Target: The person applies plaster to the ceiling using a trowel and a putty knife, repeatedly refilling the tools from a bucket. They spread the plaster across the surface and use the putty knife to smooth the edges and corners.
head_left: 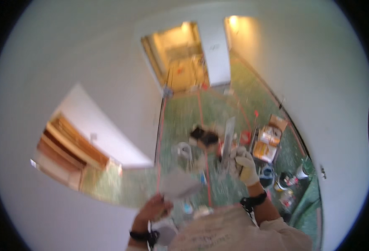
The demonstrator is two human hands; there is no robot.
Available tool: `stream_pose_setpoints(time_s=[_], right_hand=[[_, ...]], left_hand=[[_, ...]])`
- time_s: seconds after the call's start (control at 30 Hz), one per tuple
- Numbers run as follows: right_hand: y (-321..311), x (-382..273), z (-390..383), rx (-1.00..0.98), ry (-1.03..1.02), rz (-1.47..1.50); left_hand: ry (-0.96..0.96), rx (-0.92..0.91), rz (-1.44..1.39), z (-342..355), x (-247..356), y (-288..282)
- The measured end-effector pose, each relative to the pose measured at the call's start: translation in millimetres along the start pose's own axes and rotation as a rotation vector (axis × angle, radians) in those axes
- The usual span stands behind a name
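Observation:
My bare left hand (156, 206) is closed at the lower middle, gripping a pale flat board (180, 184) by its near edge. Motion blurs the board, and its exact kind cannot be told. To the right, my right hand (245, 165) wears a whitish glove. Its fingers are wrapped round a long, narrow, flat metal trowel (229, 140), held almost upright with the blade pointing away from me. The trowel's handle is hidden behind the glove. A dark band with a strap circles each wrist. The two tools are apart from each other.
Green protective sheeting (180, 115) with red tape lines covers the floor. Opened boxes (268, 142), buckets (282, 182) and bottles stand at the right wall. A dark item (204, 136) lies ahead, beside a white roll (184, 150). White walls flank me; doorways (178, 58) open beyond.

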State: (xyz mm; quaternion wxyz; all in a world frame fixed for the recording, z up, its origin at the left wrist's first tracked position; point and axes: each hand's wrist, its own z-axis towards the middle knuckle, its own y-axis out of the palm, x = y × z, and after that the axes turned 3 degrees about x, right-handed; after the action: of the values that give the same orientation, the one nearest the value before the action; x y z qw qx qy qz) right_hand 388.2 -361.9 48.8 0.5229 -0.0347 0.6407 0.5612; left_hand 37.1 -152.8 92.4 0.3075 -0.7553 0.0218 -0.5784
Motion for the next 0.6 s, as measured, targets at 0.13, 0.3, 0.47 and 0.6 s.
stream_pose_setpoints(time_s=[0.13,0.3,0.47,0.6], right_hand=[[10.7,34.1,-28.4,0.301,0.154,-0.12],[11.2,63.0,-32.7,0.082,0.337,-0.414],[38.5,123.5,-49.5,-0.201,0.541,-0.504],[101.8,174.1,-67.2,-0.545,0.622,-0.569]], left_hand=[[-0.436,0.089,-0.209,-7.2,77.6,-14.0],[-0.489,0.23,-0.353,-45.9,51.9,-5.3],[-0.604,0.434,-0.565,-107.2,-7.2,13.0],[-0.727,0.648,-0.766,-159.2,-57.9,46.5]])
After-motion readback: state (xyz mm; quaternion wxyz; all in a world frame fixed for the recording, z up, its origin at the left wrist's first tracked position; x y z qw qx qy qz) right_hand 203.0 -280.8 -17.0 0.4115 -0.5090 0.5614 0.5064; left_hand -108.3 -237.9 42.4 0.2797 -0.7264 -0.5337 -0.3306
